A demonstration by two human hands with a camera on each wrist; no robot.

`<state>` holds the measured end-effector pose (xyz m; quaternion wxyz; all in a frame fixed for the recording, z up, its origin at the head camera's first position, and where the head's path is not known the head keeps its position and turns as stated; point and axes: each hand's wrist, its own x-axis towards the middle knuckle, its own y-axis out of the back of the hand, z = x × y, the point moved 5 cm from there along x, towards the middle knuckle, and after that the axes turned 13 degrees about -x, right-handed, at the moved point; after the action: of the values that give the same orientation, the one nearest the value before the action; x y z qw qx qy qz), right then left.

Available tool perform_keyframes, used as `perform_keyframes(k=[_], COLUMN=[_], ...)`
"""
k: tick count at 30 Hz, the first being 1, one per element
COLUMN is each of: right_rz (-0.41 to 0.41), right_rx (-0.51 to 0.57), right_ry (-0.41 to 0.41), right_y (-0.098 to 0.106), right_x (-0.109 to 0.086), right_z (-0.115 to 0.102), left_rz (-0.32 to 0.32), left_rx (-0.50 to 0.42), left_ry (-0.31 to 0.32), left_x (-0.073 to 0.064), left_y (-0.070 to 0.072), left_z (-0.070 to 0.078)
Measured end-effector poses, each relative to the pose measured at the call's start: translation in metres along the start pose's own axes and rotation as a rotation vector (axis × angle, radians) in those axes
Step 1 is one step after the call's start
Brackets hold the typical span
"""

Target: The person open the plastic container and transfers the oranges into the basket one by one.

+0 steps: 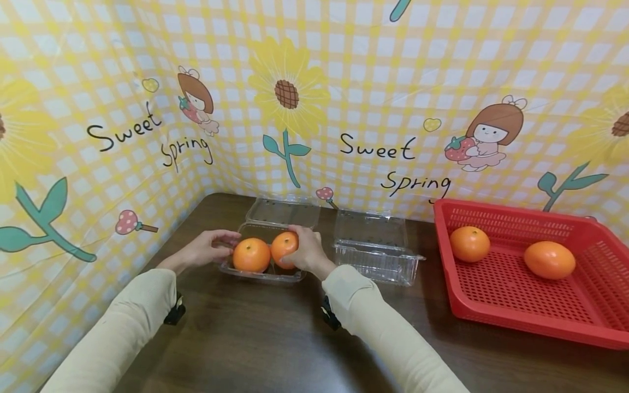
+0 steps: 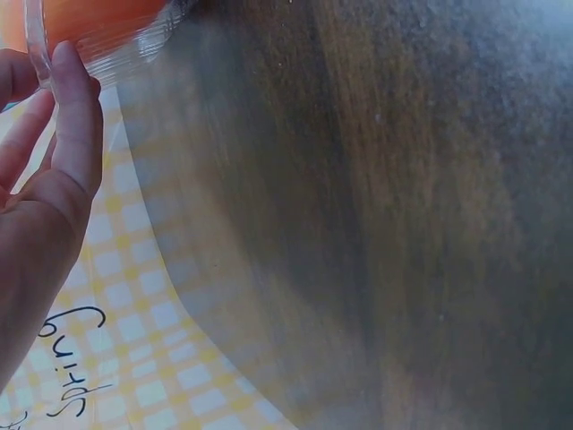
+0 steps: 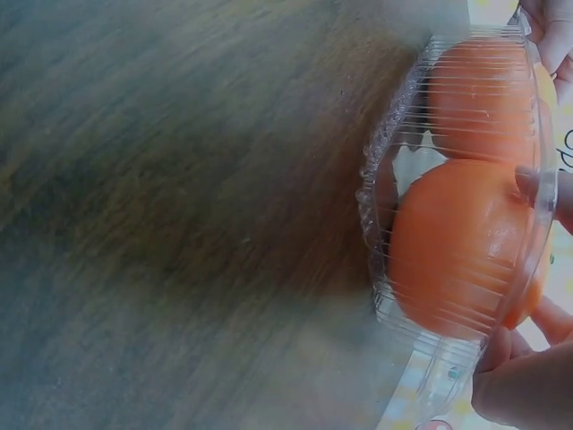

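Two oranges sit side by side in a clear plastic container with its hinged lid [image 1: 282,212] folded back; its ribbed wall [image 3: 394,184] shows in the right wrist view. At the container's left end my left hand [image 1: 208,248] pinches the rim between thumb and fingers, beside the left orange [image 1: 251,255]. The left wrist view shows those fingertips [image 2: 72,76] at the clear edge. My right hand [image 1: 308,252] holds the right orange [image 1: 285,250], thumb on its near side and fingers over the far side. Part of that orange is hidden by the hand.
A second clear container [image 1: 375,262], lid raised, stands just right of my right hand. Farther right is a red perforated basket [image 1: 530,322] with two more oranges, one at its left [image 1: 470,244] and one farther right [image 1: 549,260]. A yellow checked cloth [image 1: 314,136] hangs behind the brown table [image 1: 245,338].
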<state>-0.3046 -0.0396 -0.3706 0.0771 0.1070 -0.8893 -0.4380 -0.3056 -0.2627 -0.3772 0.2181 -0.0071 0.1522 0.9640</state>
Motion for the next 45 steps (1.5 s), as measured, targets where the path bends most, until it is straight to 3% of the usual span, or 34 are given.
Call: perform_keyframes(k=[9, 34, 45], right_rz=[-0.015, -0.097, -0.107], right_rx=[-0.029, -0.119, -0.098], right_ry=[-0.006, 0.096, 0.07], right_y=[0.0011, -0.0005, -0.0021], right_x=[0.0006, 0.0051, 0.0058], right_z=[-0.0024, -0.0059, -0.0046], left_rz=[0.001, 0.012, 0.004], left_rx=[-0.003, 0.006, 0.017], left_ry=[0.014, 0.006, -0.007], left_x=[0.0, -0.0003, -0.0004], left_y=[-0.0016, -0.0016, -0.0017], left_z=[0.0012, 0.0012, 0.0015])
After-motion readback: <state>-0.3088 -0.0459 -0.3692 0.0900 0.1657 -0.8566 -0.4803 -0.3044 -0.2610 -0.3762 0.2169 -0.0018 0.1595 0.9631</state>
